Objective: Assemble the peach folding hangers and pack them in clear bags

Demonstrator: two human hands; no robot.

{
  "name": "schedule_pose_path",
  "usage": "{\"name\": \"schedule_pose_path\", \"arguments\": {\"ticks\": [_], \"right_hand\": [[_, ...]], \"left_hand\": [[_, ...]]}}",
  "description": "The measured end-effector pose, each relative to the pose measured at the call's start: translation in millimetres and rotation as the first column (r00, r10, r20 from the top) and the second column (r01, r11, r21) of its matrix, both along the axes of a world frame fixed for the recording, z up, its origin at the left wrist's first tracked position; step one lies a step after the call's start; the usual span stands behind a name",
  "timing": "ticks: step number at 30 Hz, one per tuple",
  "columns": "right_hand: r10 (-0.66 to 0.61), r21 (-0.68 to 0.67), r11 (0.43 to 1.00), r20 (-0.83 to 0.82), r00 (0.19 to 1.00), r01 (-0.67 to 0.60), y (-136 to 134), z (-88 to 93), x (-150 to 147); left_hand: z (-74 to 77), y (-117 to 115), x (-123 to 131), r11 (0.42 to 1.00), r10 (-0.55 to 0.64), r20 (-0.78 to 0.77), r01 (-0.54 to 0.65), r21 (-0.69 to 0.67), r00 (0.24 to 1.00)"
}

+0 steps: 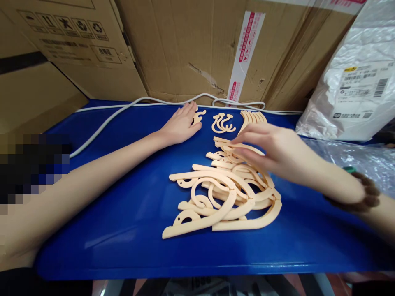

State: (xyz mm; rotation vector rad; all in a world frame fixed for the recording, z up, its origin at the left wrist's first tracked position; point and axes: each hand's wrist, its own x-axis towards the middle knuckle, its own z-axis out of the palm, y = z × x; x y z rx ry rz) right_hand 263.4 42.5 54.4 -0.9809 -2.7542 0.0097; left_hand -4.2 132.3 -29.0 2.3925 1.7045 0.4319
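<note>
My left hand [182,124] lies flat with stretched fingers on small cream plastic pieces [199,117] at the back of the blue table. My right hand [267,148] hovers at the upper part of a pile of cream folding hangers [228,197], thumb and fingers apart around a hanger arm; whether it touches the arm is unclear. The pile overlaps in the middle of the table. Behind it lie several loose cream hooks [222,123] and a row of curved cream pieces [252,118], partly hidden by my right hand.
A white cable [123,107] runs along the back and left of the blue table [123,246]. Cardboard boxes [185,45] stand behind it. A white plastic package [348,90] with labels stands at the back right, near clear plastic film [354,158].
</note>
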Motion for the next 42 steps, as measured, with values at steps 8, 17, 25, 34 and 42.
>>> {"name": "schedule_pose_path", "arguments": {"ticks": [8, 17, 25, 34, 42], "right_hand": [[0.218, -0.012, 0.976, 0.068, 0.973, -0.218, -18, -15.4, -64], [0.114, -0.130, 0.985, -0.028, 0.993, -0.116, 2, -15.0, -64], [-0.169, -0.056, 0.986, -0.378, 0.910, 0.160, 18, 20.5, -44], [-0.289, 0.249, 0.918, -0.109, 0.951, 0.308, 32, 34.0, -33], [-0.374, 0.474, 0.855, 0.279, 0.884, 0.212, 38, 31.3, -29]], "left_hand": [[3.3, -5, -2, 0.993, -0.018, 0.141, 0.001, 0.120, 0.990], [46.5, -22, 19, 0.998, -0.014, 0.780, 0.051, -0.023, 0.626], [81.1, -53, 32, 0.899, 0.167, 0.937, 0.343, -0.273, 0.308], [74.7, -53, 39, 0.927, 0.198, 0.944, 0.264, -0.268, 0.263], [71.0, -49, 37, 0.982, 0.060, 0.872, 0.126, -0.138, 0.486]]}}
